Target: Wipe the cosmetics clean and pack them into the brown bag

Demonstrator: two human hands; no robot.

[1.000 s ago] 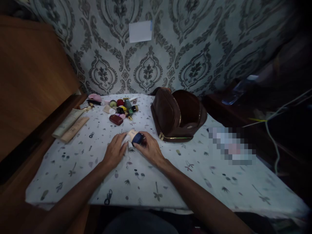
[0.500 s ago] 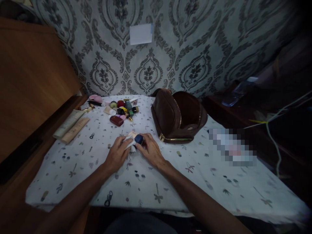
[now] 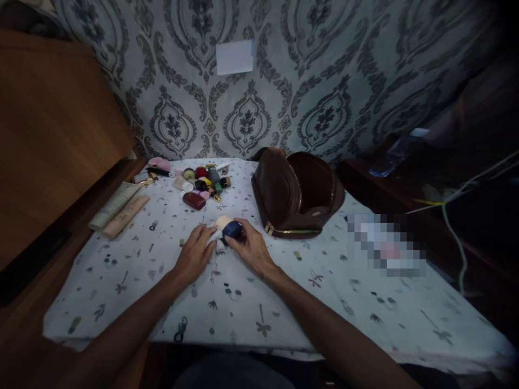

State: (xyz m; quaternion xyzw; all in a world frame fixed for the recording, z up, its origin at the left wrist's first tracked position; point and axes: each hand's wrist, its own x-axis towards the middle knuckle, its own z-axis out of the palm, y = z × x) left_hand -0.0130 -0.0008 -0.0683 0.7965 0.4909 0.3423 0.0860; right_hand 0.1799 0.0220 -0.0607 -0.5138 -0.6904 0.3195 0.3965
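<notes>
My right hand [image 3: 253, 247] is closed on a small rounded container [image 3: 231, 229] with a dark blue part and a cream part. Bunched in the closed fingers of my left hand [image 3: 194, 251] is a white wipe [image 3: 217, 236], which touches the container's left side. Both hands are close together over the middle of the cloth-covered table. A brown cosmetic bag [image 3: 275, 186] stands unzipped just beyond my right hand. Past my left hand lies a pile of small cosmetics, among them a dark red case [image 3: 194, 201] and a green bottle [image 3: 214, 180].
Two squeeze tubes, one grey-green [image 3: 115, 205] and one beige [image 3: 126, 217], lie at the left edge. A black pen [image 3: 159, 172] is behind them. A blurred-out item [image 3: 385, 243] lies on the right. A wooden panel [image 3: 57, 124] rises at the left, and a patterned wall stands behind.
The container has turned in my right hand, so more of its cream and blue surface shows. The wipe has shifted slightly left and down with my left fingers.
</notes>
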